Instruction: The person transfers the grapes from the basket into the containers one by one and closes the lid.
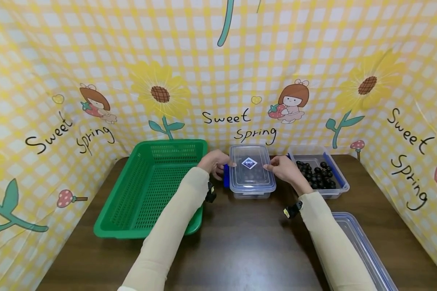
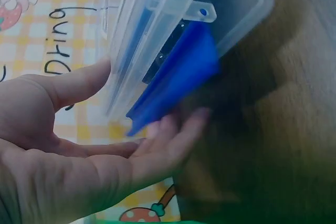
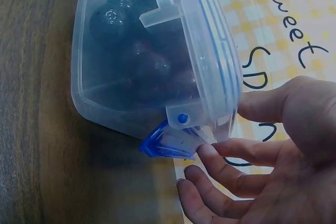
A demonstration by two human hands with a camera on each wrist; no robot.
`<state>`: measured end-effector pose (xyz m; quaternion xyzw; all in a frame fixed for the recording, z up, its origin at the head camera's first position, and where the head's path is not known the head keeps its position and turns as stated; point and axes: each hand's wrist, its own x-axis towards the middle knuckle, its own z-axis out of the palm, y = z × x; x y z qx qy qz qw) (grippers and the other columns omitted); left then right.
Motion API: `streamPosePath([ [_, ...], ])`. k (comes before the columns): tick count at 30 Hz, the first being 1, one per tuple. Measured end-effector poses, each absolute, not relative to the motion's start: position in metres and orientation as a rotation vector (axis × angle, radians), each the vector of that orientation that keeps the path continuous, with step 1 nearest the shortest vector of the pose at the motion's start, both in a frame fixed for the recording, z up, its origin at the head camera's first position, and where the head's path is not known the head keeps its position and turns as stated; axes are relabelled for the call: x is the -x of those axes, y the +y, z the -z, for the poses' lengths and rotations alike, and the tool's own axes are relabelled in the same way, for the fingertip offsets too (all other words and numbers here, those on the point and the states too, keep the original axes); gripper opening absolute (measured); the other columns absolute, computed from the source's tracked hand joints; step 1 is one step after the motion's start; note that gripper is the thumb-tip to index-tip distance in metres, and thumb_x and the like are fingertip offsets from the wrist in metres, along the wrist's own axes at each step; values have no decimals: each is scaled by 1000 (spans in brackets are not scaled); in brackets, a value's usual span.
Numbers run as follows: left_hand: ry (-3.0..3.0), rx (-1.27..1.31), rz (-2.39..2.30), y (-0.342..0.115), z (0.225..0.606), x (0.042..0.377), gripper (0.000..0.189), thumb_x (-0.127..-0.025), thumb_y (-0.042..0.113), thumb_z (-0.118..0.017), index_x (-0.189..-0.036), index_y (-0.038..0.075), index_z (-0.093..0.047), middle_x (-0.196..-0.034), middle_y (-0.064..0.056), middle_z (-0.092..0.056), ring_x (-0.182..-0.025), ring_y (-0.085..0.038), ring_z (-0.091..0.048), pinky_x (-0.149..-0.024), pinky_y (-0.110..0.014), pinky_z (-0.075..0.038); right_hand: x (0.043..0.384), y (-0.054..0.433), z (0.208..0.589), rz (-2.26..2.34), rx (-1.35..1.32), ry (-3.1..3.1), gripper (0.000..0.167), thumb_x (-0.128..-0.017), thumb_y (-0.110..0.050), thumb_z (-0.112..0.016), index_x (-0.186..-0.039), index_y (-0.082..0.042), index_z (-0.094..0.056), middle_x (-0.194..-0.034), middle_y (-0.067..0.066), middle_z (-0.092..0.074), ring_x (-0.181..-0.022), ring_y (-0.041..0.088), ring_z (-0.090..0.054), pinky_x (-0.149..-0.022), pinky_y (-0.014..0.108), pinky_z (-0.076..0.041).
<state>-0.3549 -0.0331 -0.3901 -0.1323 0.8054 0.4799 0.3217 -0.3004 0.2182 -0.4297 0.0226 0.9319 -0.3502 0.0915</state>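
Note:
A clear lidded food container [image 1: 253, 169] with dark round fruit inside sits at the back middle of the table, a blue and white label on its lid. Its blue side latches, the left one [image 2: 178, 77] and the right one [image 3: 170, 142], hang swung outward. My left hand [image 1: 216, 163] has its thumb at the lid's edge, with loosely extended fingers under the left latch. On the other side, my right hand [image 1: 284, 167] sets its thumb on the lid's edge and its curled index finger at the right latch, pinching the container's side there.
A green perforated basket [image 1: 105, 214] stands at the left. At the back right, an uncovered clear container [image 1: 340, 184] holds several dark round fruits. A clear lid with a blue seal [image 1: 364, 238] lies at the front right, partly behind the right sleeve. Checked cloth [image 1: 211, 72] hangs behind the table.

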Motion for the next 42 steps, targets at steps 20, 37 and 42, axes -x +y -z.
streamPosePath([
  [20, 2520, 155, -975, -12, 388, 342, 30, -99, 12, -70, -122, -7, -65, -122, -20, -68, -114, -38, -72, -102, -50, -60, 298, 224, 434, 1128, -65, 2713, 58, -106, -42, -63, -142, 2, -55, -144, 27, -57, -123, 39, -60, -96, 49, -56],
  [37, 2764, 269, -886, -7, 386, 323, 19, -92, 13, -79, -101, -2, -70, -101, -15, -67, -77, -26, -59, -64, -33, -48, 297, 221, 441, 1301, -51, 2632, 50, -105, -40, -65, -139, -3, -60, -143, 25, -59, -114, 34, -66, -89, 47, -63],
  [42, 2800, 237, -864, -5, 387, 326, 24, -91, 13, -81, -105, -4, -72, -105, -17, -69, -79, -25, -59, -69, -33, -52, 297, 221, 439, 1320, -70, 2647, 45, -105, -38, -66, -134, -4, -63, -142, 23, -61, -114, 33, -66, -89, 48, -64],
])
